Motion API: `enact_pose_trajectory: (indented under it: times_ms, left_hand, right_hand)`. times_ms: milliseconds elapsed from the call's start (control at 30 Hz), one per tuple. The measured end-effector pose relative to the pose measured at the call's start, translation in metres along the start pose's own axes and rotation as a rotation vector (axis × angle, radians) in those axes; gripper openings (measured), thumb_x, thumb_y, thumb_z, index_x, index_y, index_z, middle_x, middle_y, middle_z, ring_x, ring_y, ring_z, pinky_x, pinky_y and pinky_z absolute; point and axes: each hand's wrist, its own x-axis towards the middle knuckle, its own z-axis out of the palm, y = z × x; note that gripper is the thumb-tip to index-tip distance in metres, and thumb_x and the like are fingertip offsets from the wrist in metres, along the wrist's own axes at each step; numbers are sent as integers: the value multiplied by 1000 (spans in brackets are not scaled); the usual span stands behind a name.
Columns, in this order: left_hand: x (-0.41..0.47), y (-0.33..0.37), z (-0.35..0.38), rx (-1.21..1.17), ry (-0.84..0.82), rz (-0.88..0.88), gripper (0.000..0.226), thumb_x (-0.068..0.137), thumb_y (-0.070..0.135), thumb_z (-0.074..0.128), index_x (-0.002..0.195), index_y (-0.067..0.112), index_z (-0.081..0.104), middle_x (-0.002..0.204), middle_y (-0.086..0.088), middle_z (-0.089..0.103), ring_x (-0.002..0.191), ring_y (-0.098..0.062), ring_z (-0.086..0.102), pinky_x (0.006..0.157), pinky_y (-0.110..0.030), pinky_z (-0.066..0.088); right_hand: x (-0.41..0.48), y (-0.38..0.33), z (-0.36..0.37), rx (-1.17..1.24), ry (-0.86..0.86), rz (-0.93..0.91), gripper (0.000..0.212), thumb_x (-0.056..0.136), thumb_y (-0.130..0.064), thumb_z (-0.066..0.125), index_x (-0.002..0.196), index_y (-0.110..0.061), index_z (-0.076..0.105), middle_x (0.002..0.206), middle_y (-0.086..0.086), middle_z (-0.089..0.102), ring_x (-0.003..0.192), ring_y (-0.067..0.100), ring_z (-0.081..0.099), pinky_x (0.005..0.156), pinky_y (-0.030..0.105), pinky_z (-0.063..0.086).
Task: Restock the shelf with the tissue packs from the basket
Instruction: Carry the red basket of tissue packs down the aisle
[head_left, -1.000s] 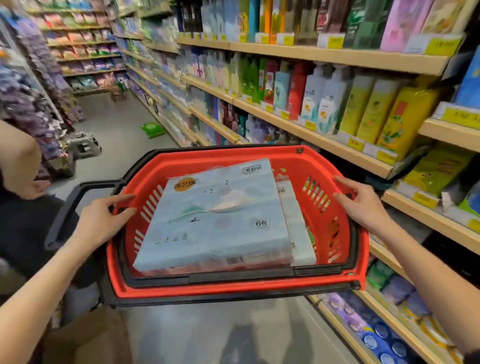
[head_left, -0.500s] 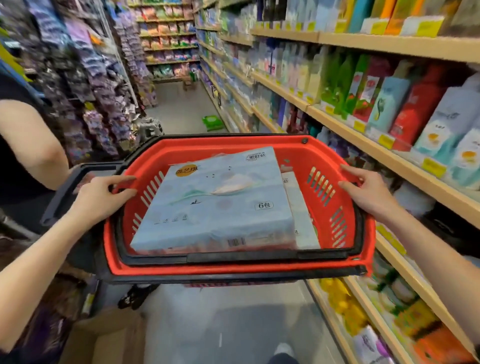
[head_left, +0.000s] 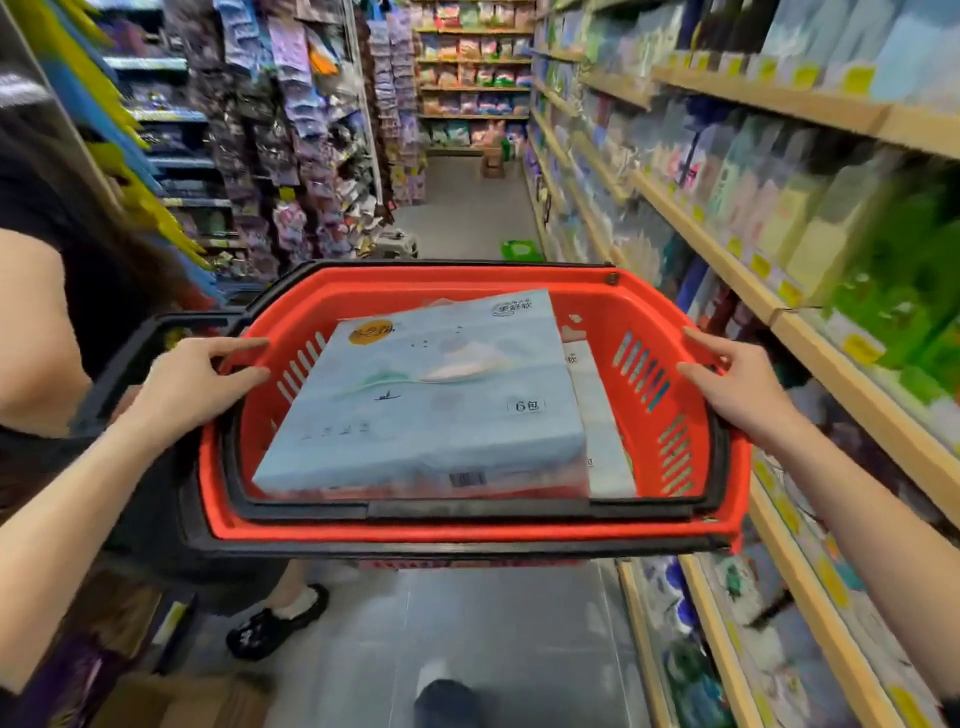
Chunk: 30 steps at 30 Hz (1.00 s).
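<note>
I carry a red plastic basket with black rim at waist height in a shop aisle. A large pale blue tissue pack lies flat on top inside it, and a white tissue pack shows beside and under it on the right. My left hand grips the basket's left rim. My right hand grips the right rim. The wooden shelf with bottles and pouches runs along my right side.
Another person in black stands close on my left, with a black shoe on the floor. A cardboard box lies at bottom left. A grey stool and a green item sit further down the aisle.
My view has swung left from facing the shelf to looking down the aisle. Both hands keep their hold on the basket, and the person on the left is closer.
</note>
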Motion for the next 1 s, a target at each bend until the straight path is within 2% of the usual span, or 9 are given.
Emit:
enact_pose_trajectory:
  times_ms: [167, 233, 300, 400, 500, 633, 733, 867, 1000]
  left_hand:
    - [111, -5, 31, 8, -26, -6, 39, 76, 30, 71, 115, 28, 66, 111, -15, 67, 103, -34, 61, 78, -36, 41]
    - [162, -5, 39, 19, -45, -2, 39, 76, 31, 72, 114, 29, 65, 109, -15, 68, 101, -34, 61, 76, -36, 42]
    - [207, -2, 45, 7, -45, 3, 39, 76, 30, 71, 115, 27, 65, 104, -15, 67, 99, -34, 61, 73, -34, 40]
    - [268, 2, 53, 5, -55, 21, 39, 77, 30, 71, 115, 27, 65, 104, -15, 67, 95, -31, 61, 71, -32, 38]
    - [326, 2, 64, -6, -53, 18, 38, 76, 34, 71, 114, 31, 65, 102, -12, 67, 88, -24, 58, 69, -33, 39]
    - [395, 9, 92, -18, -56, -6, 37, 77, 33, 70, 114, 30, 65, 99, -12, 66, 82, -23, 57, 61, -34, 40]
    - [452, 14, 119, 3, -60, -1, 38, 78, 30, 69, 116, 28, 64, 116, -13, 65, 93, -30, 60, 67, -33, 40]
    - [532, 19, 160, 26, -84, -26, 38, 79, 29, 69, 117, 29, 64, 122, -10, 63, 54, -13, 45, 51, -28, 35]
    - [612, 27, 199, 44, -84, -84, 38, 79, 29, 69, 116, 28, 64, 116, -12, 66, 47, -13, 46, 46, -27, 33]
  right_hand:
    - [103, 3, 49, -28, 2, -9, 45, 80, -18, 65, 124, -17, 57, 125, 10, 61, 106, 16, 55, 97, 39, 43]
    - [142, 0, 67, -39, 9, -2, 44, 81, -17, 63, 125, -17, 56, 119, 13, 64, 100, 18, 58, 87, 32, 45]
    - [176, -4, 82, -37, 11, 8, 44, 82, -18, 62, 126, -18, 55, 118, 9, 64, 95, 13, 56, 78, 22, 44]
    - [227, -12, 99, -22, 39, 18, 45, 83, -20, 62, 127, -21, 54, 121, 5, 62, 94, 11, 54, 81, 28, 43]
    - [279, -16, 116, -58, 48, 1, 44, 85, -18, 60, 128, -19, 53, 118, -6, 53, 98, 7, 47, 72, 19, 33]
    - [360, -9, 144, -16, 26, -15, 45, 82, -15, 63, 127, -15, 54, 129, 8, 57, 106, 10, 50, 94, 30, 41]
    - [426, 4, 171, 20, -2, 3, 46, 83, -11, 62, 128, -11, 52, 128, 8, 56, 103, 10, 51, 84, 22, 38]
    - [522, 30, 209, 31, -31, 6, 45, 84, -6, 60, 128, -8, 52, 124, 12, 58, 96, 10, 50, 58, -3, 36]
    - [625, 38, 241, 16, -85, -10, 46, 83, -10, 62, 127, -10, 53, 132, 11, 54, 105, 8, 47, 76, 9, 33]
